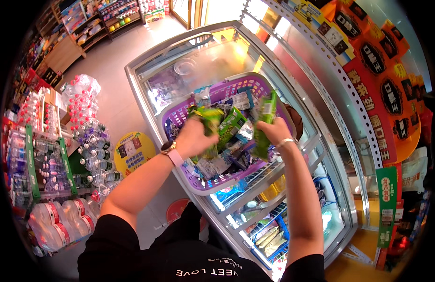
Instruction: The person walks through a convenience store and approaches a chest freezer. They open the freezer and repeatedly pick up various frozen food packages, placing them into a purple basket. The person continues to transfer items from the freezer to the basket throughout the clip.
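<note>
A purple plastic basket rests on top of a glass-lidded chest freezer. Many wrapped packets fill it, some blue-and-white, some dark purple. My left hand, with a pink-strapped watch at the wrist, grips green packets over the basket's left half; blur hides how many. Toward the basket's right side, my right hand holds a long green packet roughly upright. Between my hands, another green packet lies slanted on the pile.
Bottled water packs and large jugs stack on the floor at left. A perforated metal shelf post rises at right beside orange snack packaging. Blue wire baskets hold goods inside the freezer. Shelving stands at the back.
</note>
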Motion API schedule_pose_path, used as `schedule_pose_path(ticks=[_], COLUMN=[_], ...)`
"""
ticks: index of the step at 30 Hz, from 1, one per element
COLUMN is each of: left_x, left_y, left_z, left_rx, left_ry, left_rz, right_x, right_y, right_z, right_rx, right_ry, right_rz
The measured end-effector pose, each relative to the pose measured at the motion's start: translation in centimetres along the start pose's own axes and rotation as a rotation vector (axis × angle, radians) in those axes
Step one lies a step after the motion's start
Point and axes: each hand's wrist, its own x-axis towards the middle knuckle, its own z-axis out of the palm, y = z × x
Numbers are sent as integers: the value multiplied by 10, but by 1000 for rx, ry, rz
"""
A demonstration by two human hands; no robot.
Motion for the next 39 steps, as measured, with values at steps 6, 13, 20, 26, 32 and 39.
schedule_pose_path(ticks=[6,13,20,26,32,39], left_x=[26,32,26,11,6,7], left_y=[-50,-80,-48,-15,-14,-70], left_z=[9,29,33,47,59,-5], left_rx=[346,-131,-465,-393,-356,-259], left_ry=[-204,-60,-278,-216,-334,227], left_rz=[-210,-189,-385,-289,-330,202], right_x=[3,-14,-27,-90,-256,-314], right_y=[-23,-44,-37,-28,174,526], right_z=[124,141,139,48,-90,-73], right_rx=[-175,447,518,788,946,1122], right_ry=[-162,185,500,738,888,1598], right_rz=[170,658,293,-298,40,294])
